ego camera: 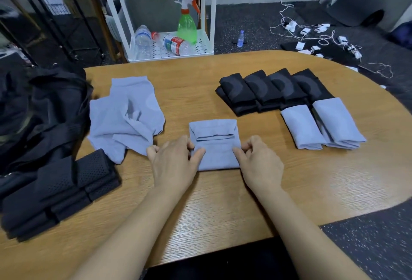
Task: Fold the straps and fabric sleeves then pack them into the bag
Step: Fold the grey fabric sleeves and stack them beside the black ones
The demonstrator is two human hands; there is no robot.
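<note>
One wooden table point(200, 208) carries everything; its rounded far edge and right end are in view, the near edge runs under the forearms. One black bag point(44, 110) slumps on the left end, partly over the table edge. Black mesh straps point(60, 192) sit folded in a pile at the near left corner, just in front of the bag; exact count can't be told, several layers. Four folded black sleeves point(274, 90) stand in a row at the far right, touching side to side. Two folded light-blue sleeves point(321, 125) lie just in front of that row, side by side. One loose heap of unfolded light-blue sleeves point(127, 116) lies left of centre, beside the bag; number in it unclear. One half-folded light-blue sleeve point(215, 145) lies flat at centre, near edge square to the person.

Left hand point(172, 163): fingers curled, pinching the left side of the centre sleeve, thumb on top of the fabric. Right hand point(259, 163): fingers curled in, thumb and forefinger pinching the right side of the same sleeve. Both hands rest low on the table.

Open room: bare wood between the centre sleeve and the black row, a wide bare strip along the near edge, and the bare right end.
</note>
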